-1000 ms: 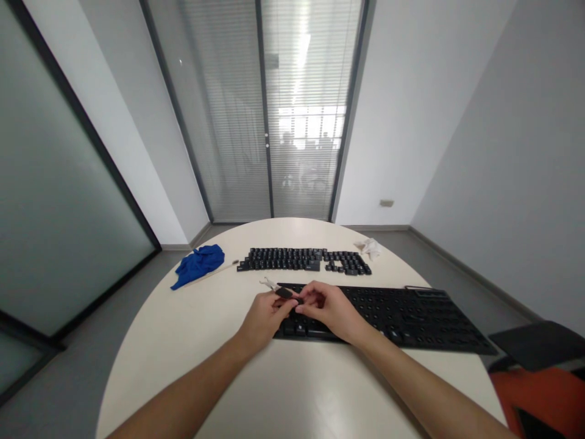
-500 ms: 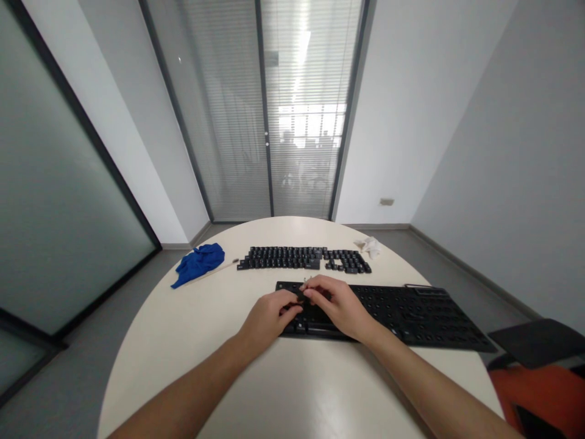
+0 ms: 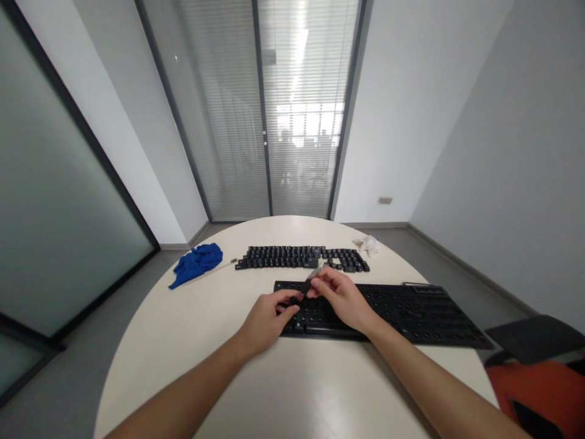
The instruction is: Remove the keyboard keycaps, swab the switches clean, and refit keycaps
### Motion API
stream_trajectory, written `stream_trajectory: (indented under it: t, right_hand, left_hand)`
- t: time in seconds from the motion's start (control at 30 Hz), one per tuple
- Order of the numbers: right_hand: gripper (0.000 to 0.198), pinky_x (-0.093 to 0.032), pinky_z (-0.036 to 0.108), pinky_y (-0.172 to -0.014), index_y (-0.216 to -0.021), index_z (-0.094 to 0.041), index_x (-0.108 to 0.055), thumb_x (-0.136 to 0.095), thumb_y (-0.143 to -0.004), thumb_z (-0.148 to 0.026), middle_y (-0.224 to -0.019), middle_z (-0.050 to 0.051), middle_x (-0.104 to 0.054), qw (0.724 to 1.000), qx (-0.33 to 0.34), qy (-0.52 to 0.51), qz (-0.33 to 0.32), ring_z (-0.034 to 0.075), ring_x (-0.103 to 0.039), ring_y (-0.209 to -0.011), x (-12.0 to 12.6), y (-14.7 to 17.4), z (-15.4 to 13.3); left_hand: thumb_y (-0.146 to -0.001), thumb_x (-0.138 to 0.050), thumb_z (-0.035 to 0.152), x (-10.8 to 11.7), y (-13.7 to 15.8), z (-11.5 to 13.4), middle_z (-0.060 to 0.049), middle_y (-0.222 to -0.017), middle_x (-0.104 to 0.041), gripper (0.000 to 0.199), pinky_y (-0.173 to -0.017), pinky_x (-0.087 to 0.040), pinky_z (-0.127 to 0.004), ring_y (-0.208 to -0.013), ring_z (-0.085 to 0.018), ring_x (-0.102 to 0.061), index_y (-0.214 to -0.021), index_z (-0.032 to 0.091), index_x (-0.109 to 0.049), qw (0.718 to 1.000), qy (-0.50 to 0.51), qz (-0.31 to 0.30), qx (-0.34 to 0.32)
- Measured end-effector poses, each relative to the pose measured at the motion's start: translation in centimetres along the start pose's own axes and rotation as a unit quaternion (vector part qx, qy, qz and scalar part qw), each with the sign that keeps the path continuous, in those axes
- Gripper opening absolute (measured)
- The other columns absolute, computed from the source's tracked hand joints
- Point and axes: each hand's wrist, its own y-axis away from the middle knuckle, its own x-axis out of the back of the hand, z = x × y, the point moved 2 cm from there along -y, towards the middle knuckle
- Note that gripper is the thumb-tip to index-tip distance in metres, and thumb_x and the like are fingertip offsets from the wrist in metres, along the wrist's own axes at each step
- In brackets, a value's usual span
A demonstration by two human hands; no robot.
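Note:
A black keyboard base with its keycaps off lies across the table in front of me. My left hand is at its left end, thumb and forefinger pinched round a small black piece that looks like a keycap. Beside it, my right hand grips a small slim tool, dark at its lower end and light grey at the upper. The tool slants down toward the left fingertips; its exact kind is too small to make out. Fingers partly hide both held things.
Loose black keycaps lie in keyboard-like rows behind the base. At the left are a blue cloth and a thin stick-handled brush. A crumpled white tissue sits at the back right. An orange chair stands beside the round table.
My right hand has shifted slightly right and turned, so the slim tool now shows slanting between the hands. My left hand stays nearly in place, its pinched fingers a little more visible.

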Motion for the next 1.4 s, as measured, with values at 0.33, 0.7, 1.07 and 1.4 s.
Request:
stream_trajectory:
  t: [0.33, 0.7, 1.07, 1.4]
  right_hand:
    - [0.031, -0.058, 0.031, -0.077, -0.092, -0.021, -0.061, -0.063, -0.091, -0.052, -0.081, 0.003, -0.07, 0.998, 0.017, -0.051, -0.011, 0.017, -0.07, -0.076, -0.3, 0.2, -0.1]
    - [0.03, -0.057, 0.033, -0.077, -0.088, -0.019, -0.063, -0.066, -0.089, -0.049, -0.081, 0.004, -0.071, 0.999, 0.025, -0.038, 0.0, 0.018, -0.071, -0.076, -0.3, 0.3, -0.9]
    - [0.026, -0.054, 0.033, -0.078, -0.096, -0.022, -0.068, -0.077, -0.081, -0.041, -0.09, 0.005, -0.072, 0.997, 0.059, 0.043, 0.01, 0.02, -0.069, -0.084, 0.0, 0.4, -0.9]
    - [0.027, -0.054, 0.03, -0.065, -0.076, -0.02, -0.068, -0.084, -0.07, -0.041, -0.076, 0.004, -0.075, 0.998, 0.017, 0.004, 0.062, 0.019, -0.069, -0.07, 0.4, 0.1, -0.2]
  left_hand:
    - [-0.092, -0.058, 0.025, 0.2, 0.2, 0.5, -0.007, -0.113, -0.074, 0.032, -0.093, -0.051, -0.034, -0.099, -0.023, -0.067, -0.121, 0.02, -0.071, 0.998, 0.017, -0.01, -0.065]
    - [-0.088, -0.063, 0.023, 0.0, 0.3, 0.5, -0.008, -0.104, -0.075, 0.028, -0.086, -0.053, -0.034, -0.087, -0.021, -0.069, -0.114, 0.017, -0.07, 0.997, 0.002, 0.045, -0.066]
    - [-0.087, -0.064, 0.025, 0.2, 0.3, 0.6, -0.008, -0.113, -0.074, 0.033, -0.09, -0.055, -0.035, -0.094, -0.022, -0.07, -0.119, 0.02, -0.071, 0.997, 0.015, 0.042, -0.069]
    - [-0.09, -0.061, 0.03, 0.4, 0.1, 0.1, -0.01, -0.109, -0.072, 0.03, -0.086, -0.054, -0.032, -0.096, -0.021, -0.068, -0.115, 0.016, -0.07, 0.996, 0.079, 0.036, -0.025]
